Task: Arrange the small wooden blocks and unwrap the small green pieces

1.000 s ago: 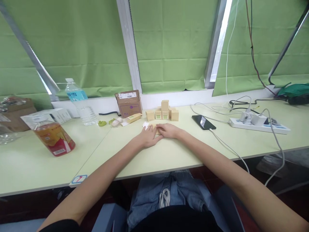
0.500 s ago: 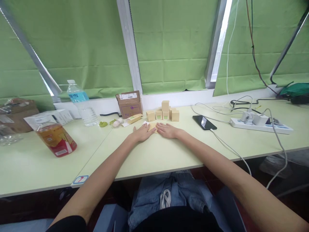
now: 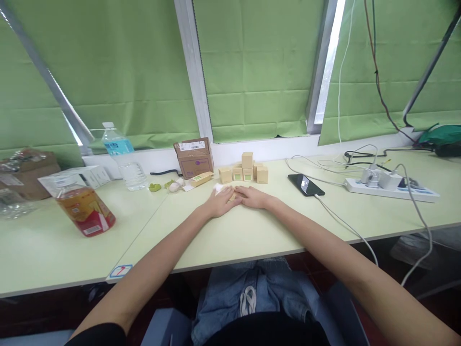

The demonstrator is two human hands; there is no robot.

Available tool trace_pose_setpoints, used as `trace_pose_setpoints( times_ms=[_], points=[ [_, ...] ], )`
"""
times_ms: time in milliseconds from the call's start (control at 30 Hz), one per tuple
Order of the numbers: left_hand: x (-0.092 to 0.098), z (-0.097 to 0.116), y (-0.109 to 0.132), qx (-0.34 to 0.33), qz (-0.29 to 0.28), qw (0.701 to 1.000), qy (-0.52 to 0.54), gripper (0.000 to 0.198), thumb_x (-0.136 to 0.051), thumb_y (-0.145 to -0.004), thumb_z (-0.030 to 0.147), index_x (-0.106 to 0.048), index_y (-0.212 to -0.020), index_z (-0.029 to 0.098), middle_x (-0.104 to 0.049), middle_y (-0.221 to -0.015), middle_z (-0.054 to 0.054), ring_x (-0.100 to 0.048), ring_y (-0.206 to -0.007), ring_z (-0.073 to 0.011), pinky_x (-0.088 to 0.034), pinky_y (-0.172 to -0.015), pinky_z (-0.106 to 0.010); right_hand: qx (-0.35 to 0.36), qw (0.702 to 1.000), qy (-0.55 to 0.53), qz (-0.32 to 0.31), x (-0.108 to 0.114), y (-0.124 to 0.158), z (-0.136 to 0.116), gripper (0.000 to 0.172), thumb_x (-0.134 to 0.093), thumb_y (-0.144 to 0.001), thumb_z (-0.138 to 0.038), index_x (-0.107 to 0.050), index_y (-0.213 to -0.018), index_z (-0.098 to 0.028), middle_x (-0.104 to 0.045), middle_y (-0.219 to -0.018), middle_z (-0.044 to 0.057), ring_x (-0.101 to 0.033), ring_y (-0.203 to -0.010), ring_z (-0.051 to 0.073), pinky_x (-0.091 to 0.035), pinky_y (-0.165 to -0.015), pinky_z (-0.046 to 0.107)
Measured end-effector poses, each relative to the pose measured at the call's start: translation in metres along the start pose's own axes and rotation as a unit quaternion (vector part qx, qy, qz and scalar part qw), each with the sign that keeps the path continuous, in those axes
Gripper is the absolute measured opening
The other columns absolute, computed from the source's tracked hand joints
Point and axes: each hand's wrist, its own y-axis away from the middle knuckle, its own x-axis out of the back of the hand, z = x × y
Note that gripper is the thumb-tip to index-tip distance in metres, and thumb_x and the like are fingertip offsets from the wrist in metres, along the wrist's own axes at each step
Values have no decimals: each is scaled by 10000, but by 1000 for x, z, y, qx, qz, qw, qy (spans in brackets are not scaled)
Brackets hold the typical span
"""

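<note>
a: what do the hands have?

b: the left hand and the right hand lie palm-down over a small, flat piece of tan cardboard on the pale, smooth-topped desk, straight ahead of the person. their fingers close in on each other above it. whether either grip is clamped on an edge i cannot tell; the fingers hide it.

a: which step is that?

b: i'd judge it pressing or creasing, the cardboard being worked against the desk. the next move seems to call for even pressure from both sides, then a fingertip under an edge.

a: and which way does it point?

b: too much is covered to name its long axis or its front. a scrap of white paper shows just beside the left fingertips.

a: what's further out?

b: near, behind the hands, small tan cardboard cube boxes stand grouped, one set on top. to their left lies a long tan cardboard carton, its long axis slanting back to the right. behind that leans a larger brown cardboard box. well apart on the right lies a flat black phone.
</note>
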Motion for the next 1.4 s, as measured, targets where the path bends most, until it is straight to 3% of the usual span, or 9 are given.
trace_pose_setpoints(
  times_ms=[67,133,300,533,667,767,967,1100,1400],
  points=[
    [-7,-4,0,20,-67,997,12,889,-231,-1022,782,-294,-1704,216,-234,-1769,-153,-195,-1660,-333,-120,-1321,-599,-21,999,-29,18,4,2,1,476,-582,-1034,-344,-628,-1467,-150,-661,-1487,156,-645,-1348,300,-487,-1154,427],
    [-11,-6,1,25,-72,997,13,947,-289,-984,834,-299,-1700,215,-212,-1773,-165,-183,-1661,-351,-117,-1314,-610,-51,996,-41,52,8,4,4,450,-610,-1026,-350,-666,-1412,-127,-683,-1449,178,-658,-1322,312,-499,-1136,422],
    [-6,2,1,26,-13,1000,3,819,-468,-953,805,-593,-1483,193,-550,-1598,-194,-490,-1490,-400,-324,-1226,-583,-90,990,-39,97,15,8,12,326,-597,-1039,-316,-751,-1260,-133,-731,-1364,176,-690,-1248,302,-513,-1098,413],
    [11,-13,-1,33,109,991,-65,346,-526,-1009,350,-715,-1268,220,-749,-1305,-143,-650,-1258,-347,-394,-1122,-539,-60,985,-84,141,19,8,13,427,-465,-1103,-423,-791,-1003,-165,-806,-1078,97,-715,-998,241,-525,-908,331],
    [32,-38,4,71,216,969,-92,427,-461,-1023,308,-664,-1392,233,-689,-1411,-156,-574,-1372,-351,-353,-1167,-560,-77,985,-65,142,18,7,14,406,-492,-1094,-411,-795,-973,-168,-802,-1071,107,-713,-1001,248,-521,-890,327],
    [36,-65,7,87,282,948,-116,548,-380,-1065,372,-490,-1594,280,-441,-1691,-111,-367,-1571,-328,-225,-1280,-562,-72,987,-53,132,16,6,14,363,-512,-1087,-380,-801,-1007,-176,-798,-1113,113,-710,-1048,253,-522,-921,332],
    [5,-109,8,233,136,959,-84,734,-321,-1063,495,-247,-1690,122,-271,-1741,-270,-222,-1638,-410,-213,-1244,-731,-63,991,-41,106,15,6,11,338,-538,-1076,-373,-798,-1093,-158,-771,-1202,136,-696,-1126,259,-513,-1010,352],
    [-3,-97,8,162,140,970,-115,732,-428,-1025,441,-278,-1674,137,-165,-1782,-234,-164,-1660,-380,-127,-1298,-684,-62,993,-34,99,16,7,10,312,-550,-1062,-335,-796,-1101,-147,-770,-1202,147,-694,-1147,271,-515,-1035,364],
    [-13,-56,-22,1,137,978,-157,546,-433,-1012,309,-504,-1531,156,-511,-1598,-206,-445,-1506,-341,-300,-1281,-512,-74,991,-2,111,7,4,12,256,-600,-1014,-225,-787,-1151,-115,-752,-1227,168,-696,-1175,275,-512,-1071,355]
  ],
)
